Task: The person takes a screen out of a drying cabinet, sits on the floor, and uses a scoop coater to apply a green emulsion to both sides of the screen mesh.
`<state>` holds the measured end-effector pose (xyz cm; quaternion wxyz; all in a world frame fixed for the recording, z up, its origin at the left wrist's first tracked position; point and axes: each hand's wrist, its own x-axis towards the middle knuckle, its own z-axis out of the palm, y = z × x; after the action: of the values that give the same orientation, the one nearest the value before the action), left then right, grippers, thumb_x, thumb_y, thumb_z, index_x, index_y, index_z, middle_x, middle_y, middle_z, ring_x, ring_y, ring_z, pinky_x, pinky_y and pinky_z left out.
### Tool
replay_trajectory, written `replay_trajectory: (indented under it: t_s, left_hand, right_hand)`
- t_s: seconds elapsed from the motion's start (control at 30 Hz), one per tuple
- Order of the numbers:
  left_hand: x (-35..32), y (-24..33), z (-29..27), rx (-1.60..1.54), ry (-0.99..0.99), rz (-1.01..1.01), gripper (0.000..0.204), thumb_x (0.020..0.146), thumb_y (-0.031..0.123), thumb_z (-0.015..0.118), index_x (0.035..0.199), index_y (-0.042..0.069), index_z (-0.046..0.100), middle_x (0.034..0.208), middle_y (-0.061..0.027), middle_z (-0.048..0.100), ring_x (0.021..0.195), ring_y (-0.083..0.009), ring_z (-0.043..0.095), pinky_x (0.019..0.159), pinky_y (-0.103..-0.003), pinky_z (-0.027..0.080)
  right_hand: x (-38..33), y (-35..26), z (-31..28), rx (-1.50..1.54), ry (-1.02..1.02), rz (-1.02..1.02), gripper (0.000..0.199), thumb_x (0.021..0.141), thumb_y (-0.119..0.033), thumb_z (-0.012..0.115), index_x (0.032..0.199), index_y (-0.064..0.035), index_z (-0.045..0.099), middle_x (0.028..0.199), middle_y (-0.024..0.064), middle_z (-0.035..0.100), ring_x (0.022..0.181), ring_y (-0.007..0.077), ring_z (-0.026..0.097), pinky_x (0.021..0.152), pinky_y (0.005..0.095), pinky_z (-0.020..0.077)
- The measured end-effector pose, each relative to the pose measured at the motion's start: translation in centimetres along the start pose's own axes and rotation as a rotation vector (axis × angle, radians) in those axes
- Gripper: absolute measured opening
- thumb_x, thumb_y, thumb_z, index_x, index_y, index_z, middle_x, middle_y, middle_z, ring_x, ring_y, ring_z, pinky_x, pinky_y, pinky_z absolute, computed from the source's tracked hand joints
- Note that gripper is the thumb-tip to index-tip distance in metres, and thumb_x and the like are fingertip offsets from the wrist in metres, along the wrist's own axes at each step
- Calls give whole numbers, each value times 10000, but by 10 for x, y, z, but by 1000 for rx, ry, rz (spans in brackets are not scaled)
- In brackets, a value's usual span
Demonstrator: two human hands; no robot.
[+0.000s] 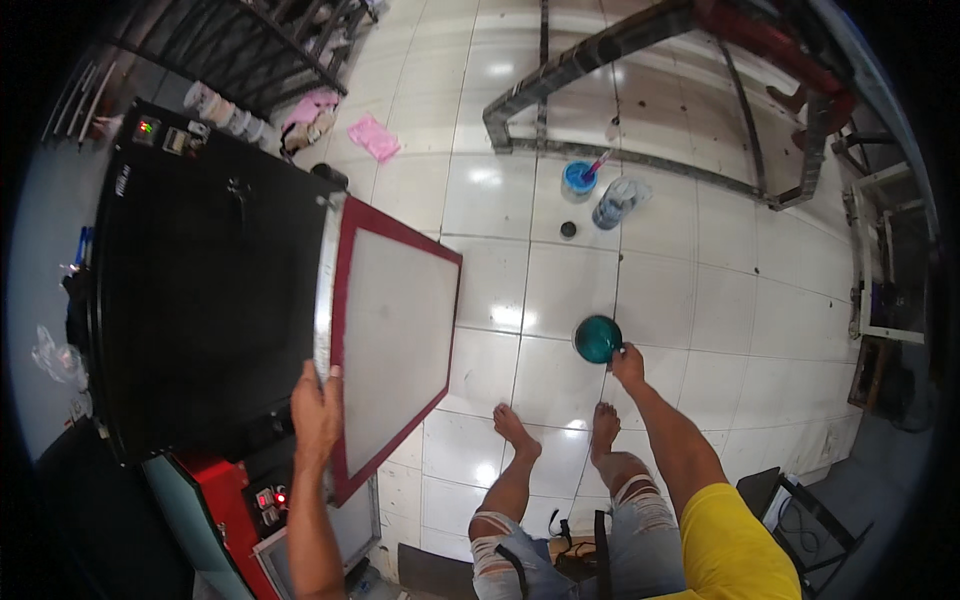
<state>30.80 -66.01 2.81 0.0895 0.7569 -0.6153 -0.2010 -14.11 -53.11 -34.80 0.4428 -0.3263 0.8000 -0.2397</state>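
A screen-printing frame (395,330) with pale mesh, a dark red border and a silvery edge stands tilted on my left, against a large black box. My left hand (318,410) is closed on the silvery edge, thumb and fingers wrapped around it. On the right, my right hand (628,368) grips the short handle of a round green dipper (597,338). Its bowl is turned up toward me and hangs above the tiles; I cannot tell what is in it. My bare feet (515,428) are on the floor below.
The black box (215,290) fills the left, with a red machine (215,510) below it. Ahead on the white tiles stand a blue tub (578,180), a clear plastic container (618,203) and a small dark pot (568,230). A pink cloth (373,138) lies farther off. A metal frame (640,165) spans the far right.
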Motion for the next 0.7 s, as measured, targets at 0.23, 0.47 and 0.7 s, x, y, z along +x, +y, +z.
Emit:
replay_trajectory:
  t_s: [0.23,0.47,0.7]
  left_hand:
    - [6,-8,1,-57,129,-92,471,968,355,500,1206,-50,532,935,-176,629,854,-233,600,810,-382,475]
    - [5,-48,-5,141,303,-211,688,957,508,445,1380,-34,412,1360,-258,439,1281,-326,433,1062,-411,346]
    - [19,-62,2,226,475,-84,757,939,608,377,1313,-40,496,1284,-260,507,1231,-344,478,1033,-410,373]
  right_hand:
    - [116,36,51,-43,-45,-6,249,894,-88,510,1085,65,555,691,139,649,570,192,653,519,302,513]
    - [175,21,77,80,-124,-95,242,920,-89,475,1096,59,550,713,126,640,553,172,633,482,287,512]
    - [206,52,71,162,-153,-239,214,949,-138,471,956,59,553,688,117,615,504,163,566,465,300,461]
